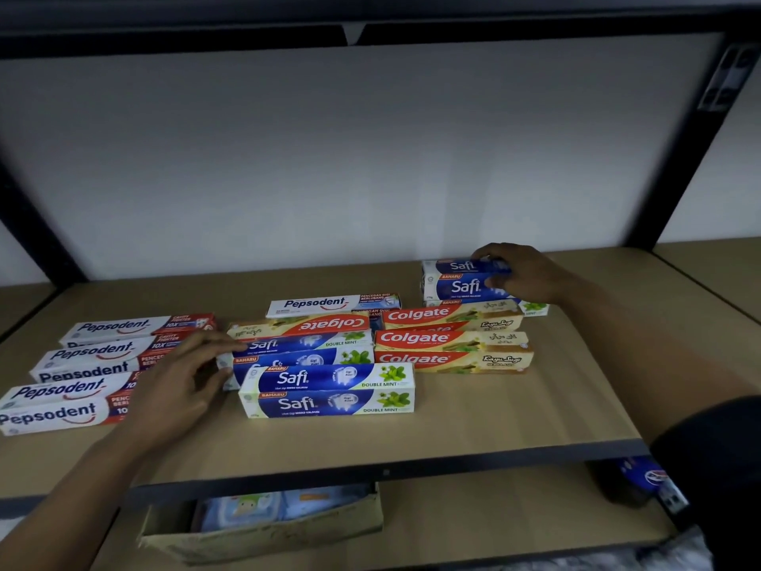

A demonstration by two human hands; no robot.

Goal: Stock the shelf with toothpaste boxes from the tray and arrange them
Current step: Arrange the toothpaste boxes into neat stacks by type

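Toothpaste boxes lie on the wooden shelf (473, 410). Several Pepsodent boxes (78, 375) sit at the left, Safi boxes (329, 391) in the middle, Colgate boxes (453, 348) to the right. My right hand (523, 278) grips the right end of a Safi box (457, 284) stacked on another Safi box at the back right. My left hand (185, 377) rests with spread fingers against the left end of the middle Safi boxes (296, 348). One Colgate box (304, 325) behind them lies upside down.
A single Pepsodent box (329, 304) lies at the back middle. Black shelf posts (675, 179) frame the bay on both sides. Below, a cardboard tray (263, 529) holds packets on the lower shelf, and a dark packet (634, 480) sits at the right.
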